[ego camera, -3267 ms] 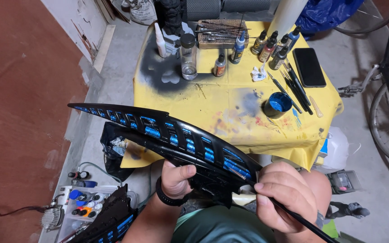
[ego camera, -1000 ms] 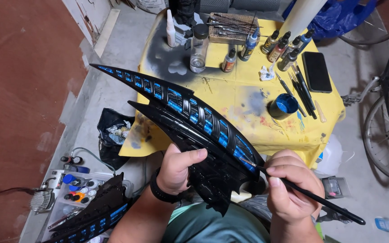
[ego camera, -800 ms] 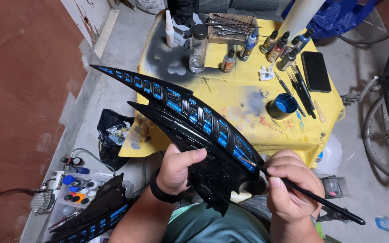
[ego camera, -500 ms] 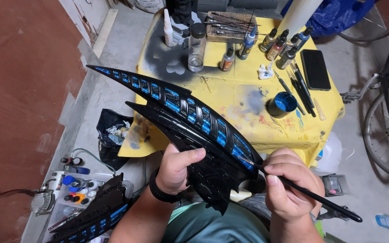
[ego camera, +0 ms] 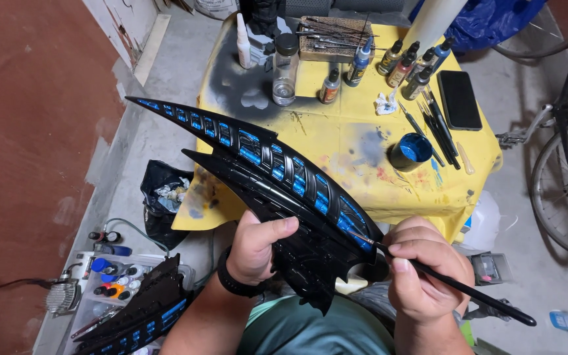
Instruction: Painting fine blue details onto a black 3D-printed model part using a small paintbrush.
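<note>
Right hand (ego camera: pixel 425 279): closed on a thin black paintbrush (ego camera: pixel 455 286), tip at a blue inset.
Left hand (ego camera: pixel 256 248): clamped around the black wing-shaped piece (ego camera: pixel 277 197), tip toward 10 o'clock.
Blue paint pot (ego camera: pixel 410 151): 12 o'clock, on the yellow table (ego camera: pixel 336 138).
Step, judged: detailing insets; a steady stroke needed.

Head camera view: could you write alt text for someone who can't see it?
A person's left hand holds a black wing-shaped model piece with blue panels, while the right hand touches a thin paintbrush to it. Beyond stands a yellow-covered table with paint bottles, a blue paint pot and a phone.
</note>
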